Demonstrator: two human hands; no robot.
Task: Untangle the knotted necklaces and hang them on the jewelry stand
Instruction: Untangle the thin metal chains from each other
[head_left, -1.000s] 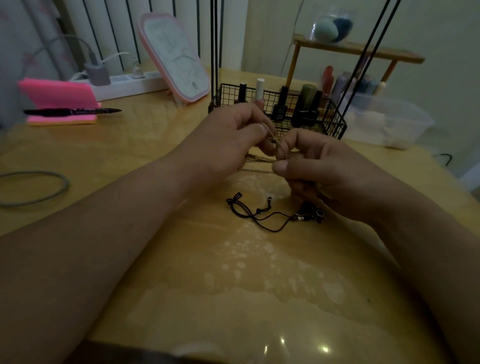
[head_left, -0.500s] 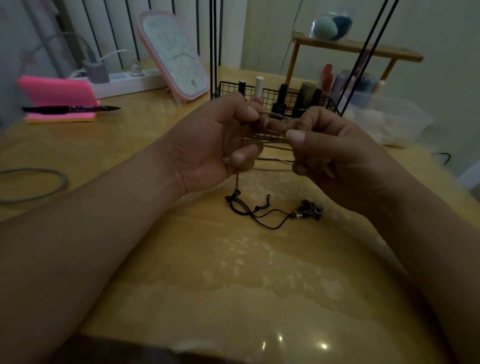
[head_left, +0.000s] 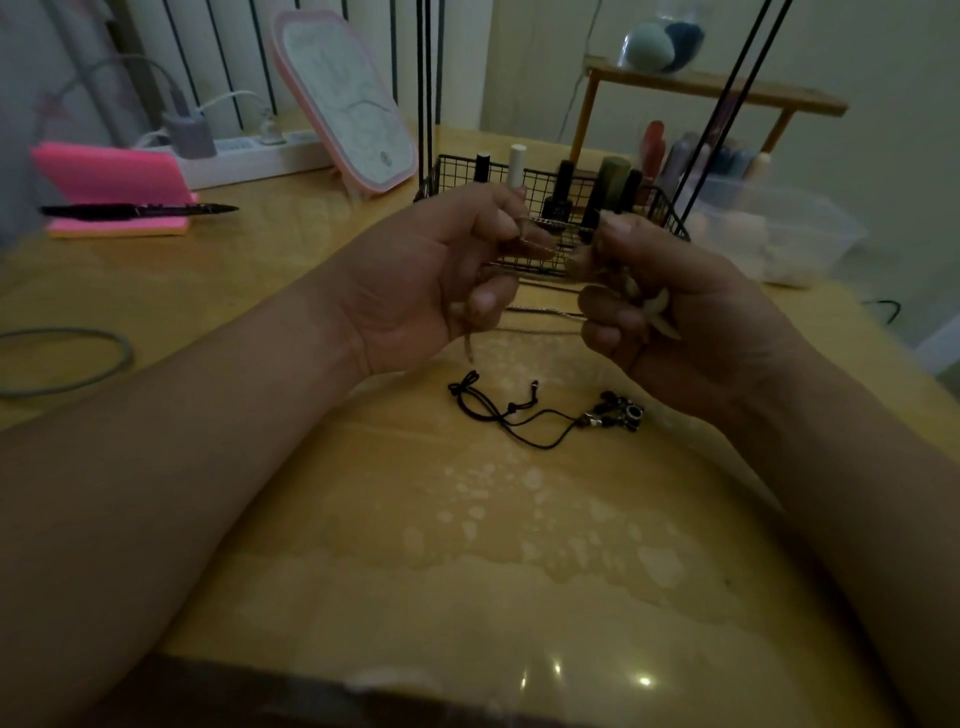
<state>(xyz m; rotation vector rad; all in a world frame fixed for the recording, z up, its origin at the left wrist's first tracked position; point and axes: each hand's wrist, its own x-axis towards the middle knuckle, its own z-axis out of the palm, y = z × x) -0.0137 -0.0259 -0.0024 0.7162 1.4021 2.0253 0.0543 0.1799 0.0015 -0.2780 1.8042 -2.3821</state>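
Both hands are raised above the wooden table (head_left: 363, 519), palms turned toward each other. My left hand (head_left: 441, 275) pinches one end of a thin metal chain necklace (head_left: 540, 312), a short end hanging below its fingers. My right hand (head_left: 654, 312) grips the other end, with a pale pendant showing between its curled fingers. Strands of the chain stretch between the two hands. A black cord necklace (head_left: 530, 415) with dark beads lies loose on the table just below the hands. Thin black rods (head_left: 428, 93) rise from the wire basket behind; their tops are out of view.
A black wire basket (head_left: 556, 208) of small bottles stands right behind the hands. A pink-framed mirror (head_left: 348, 104), a power strip, a pink pad with a pen (head_left: 135, 210), a grey cable loop (head_left: 67, 358), a wooden shelf (head_left: 717, 88) and a clear plastic box (head_left: 779, 228) ring the table.
Both hands rose from the table and turned palms inward, drawing apart so the chain now stretches between them. The black cord necklace stayed where it was.
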